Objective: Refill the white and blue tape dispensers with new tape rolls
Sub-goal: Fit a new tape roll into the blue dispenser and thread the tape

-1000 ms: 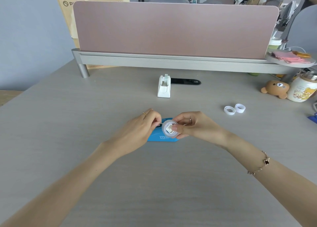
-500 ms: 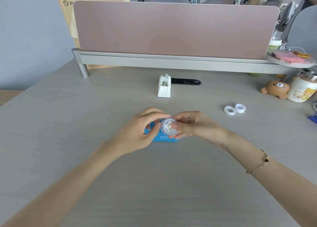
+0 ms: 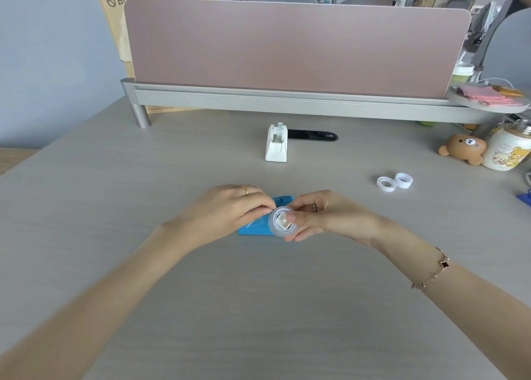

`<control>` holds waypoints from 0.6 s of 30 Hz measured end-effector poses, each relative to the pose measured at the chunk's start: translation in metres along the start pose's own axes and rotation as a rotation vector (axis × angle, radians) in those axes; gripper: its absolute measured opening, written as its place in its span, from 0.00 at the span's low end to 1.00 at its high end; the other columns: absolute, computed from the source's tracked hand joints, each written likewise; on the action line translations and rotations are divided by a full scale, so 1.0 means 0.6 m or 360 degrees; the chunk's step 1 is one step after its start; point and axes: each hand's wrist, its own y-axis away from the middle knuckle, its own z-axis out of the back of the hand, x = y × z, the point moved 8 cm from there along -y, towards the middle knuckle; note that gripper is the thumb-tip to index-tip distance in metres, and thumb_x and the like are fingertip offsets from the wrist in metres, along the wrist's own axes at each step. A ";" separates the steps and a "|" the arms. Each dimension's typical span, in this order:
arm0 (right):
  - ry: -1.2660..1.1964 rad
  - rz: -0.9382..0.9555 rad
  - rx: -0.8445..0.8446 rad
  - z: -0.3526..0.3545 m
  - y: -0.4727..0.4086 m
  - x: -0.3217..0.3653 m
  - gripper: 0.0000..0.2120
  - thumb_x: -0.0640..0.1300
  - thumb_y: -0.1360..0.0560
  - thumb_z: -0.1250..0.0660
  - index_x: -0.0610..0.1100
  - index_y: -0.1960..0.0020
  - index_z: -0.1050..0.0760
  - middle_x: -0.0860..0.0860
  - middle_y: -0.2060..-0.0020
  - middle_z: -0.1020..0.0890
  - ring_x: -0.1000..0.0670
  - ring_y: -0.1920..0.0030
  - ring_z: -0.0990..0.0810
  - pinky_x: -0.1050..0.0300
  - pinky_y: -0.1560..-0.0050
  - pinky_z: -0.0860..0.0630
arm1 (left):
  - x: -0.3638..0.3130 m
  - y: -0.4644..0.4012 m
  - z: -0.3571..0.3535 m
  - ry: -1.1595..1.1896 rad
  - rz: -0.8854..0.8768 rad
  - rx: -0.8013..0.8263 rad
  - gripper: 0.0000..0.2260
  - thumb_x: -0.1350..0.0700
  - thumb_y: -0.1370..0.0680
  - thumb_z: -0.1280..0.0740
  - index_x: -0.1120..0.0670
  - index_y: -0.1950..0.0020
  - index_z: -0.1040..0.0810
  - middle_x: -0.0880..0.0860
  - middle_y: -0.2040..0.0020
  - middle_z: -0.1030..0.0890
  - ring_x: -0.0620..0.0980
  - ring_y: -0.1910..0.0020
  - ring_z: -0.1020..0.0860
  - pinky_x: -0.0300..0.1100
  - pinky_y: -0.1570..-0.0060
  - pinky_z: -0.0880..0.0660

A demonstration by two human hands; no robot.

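A clear tape roll (image 3: 273, 227) with a white hub in its centre is held by my right hand (image 3: 324, 217) just above the table. My left hand (image 3: 227, 211) pinches at the roll's upper left edge, its fingertips curled there. Under both hands lies the blue tape dispenser (image 3: 258, 226) on the table, mostly hidden by my fingers and the roll. The white tape dispenser (image 3: 276, 144) stands upright farther back in the middle of the table, away from both hands.
Two small white rings (image 3: 394, 181) lie on the table to the right. A black flat device (image 3: 313, 135) sits behind the white dispenser. A bear toy (image 3: 463, 149) and a printed jar (image 3: 507, 150) stand at the far right. A pink divider (image 3: 296, 46) closes the back.
My left hand's fingers have shifted along the top edge of the roll, and the roll sits slightly lower over the blue dispenser. My right hand keeps its hold.
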 end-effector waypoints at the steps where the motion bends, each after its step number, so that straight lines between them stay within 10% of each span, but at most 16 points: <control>1: 0.0011 -0.0009 0.0009 -0.001 -0.001 0.000 0.11 0.42 0.24 0.33 0.39 0.45 0.21 0.41 0.51 0.15 0.47 0.53 0.15 0.60 0.51 0.19 | -0.002 -0.003 0.001 -0.0020 -0.0017 0.0026 0.15 0.48 0.21 0.45 0.52 0.52 0.21 0.47 0.56 0.18 0.50 0.62 0.21 0.45 0.63 0.23; 18: -0.0244 -0.0035 0.0138 -0.006 -0.003 -0.007 0.13 0.46 0.27 0.34 0.40 0.45 0.22 0.46 0.55 0.15 0.49 0.52 0.15 0.61 0.51 0.20 | 0.017 0.008 0.000 0.0289 0.0141 -0.0157 0.07 0.52 0.24 0.39 0.52 0.54 0.23 0.41 0.59 0.24 0.34 0.60 0.29 0.32 0.56 0.29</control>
